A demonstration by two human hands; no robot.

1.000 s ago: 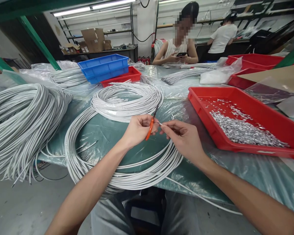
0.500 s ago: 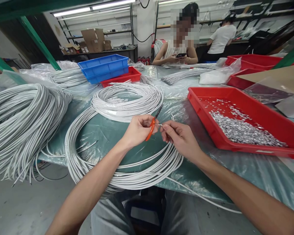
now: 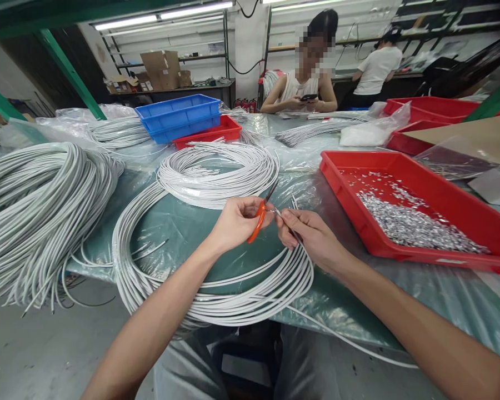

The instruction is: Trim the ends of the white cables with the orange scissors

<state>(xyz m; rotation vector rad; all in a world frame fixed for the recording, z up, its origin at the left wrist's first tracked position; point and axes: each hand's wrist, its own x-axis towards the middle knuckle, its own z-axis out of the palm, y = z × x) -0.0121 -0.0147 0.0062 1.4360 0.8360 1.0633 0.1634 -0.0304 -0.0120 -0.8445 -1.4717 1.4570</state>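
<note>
My left hand is closed around a tool with orange handles and dark tips, either scissors or snips; its fingertips also reach a small silvery piece at the end of a cable. My right hand pinches that white cable just behind its end, close to my left fingertips. Beneath both hands lies a loose coil of white cable, its right side passing by my right hand. Behind it sits a second white cable coil. Exact contact between the small piece and the cable end is too small to tell.
A red tray with many small silvery metal pieces stands at right. A large cable bundle hangs over the table's left edge. Further back are a blue bin, another red tray and a person holding a phone.
My right hand has shifted slightly right and down, and its fingers have changed position on the cable. My left hand still holds the orange-handled tool. The camera view has moved slightly.
</note>
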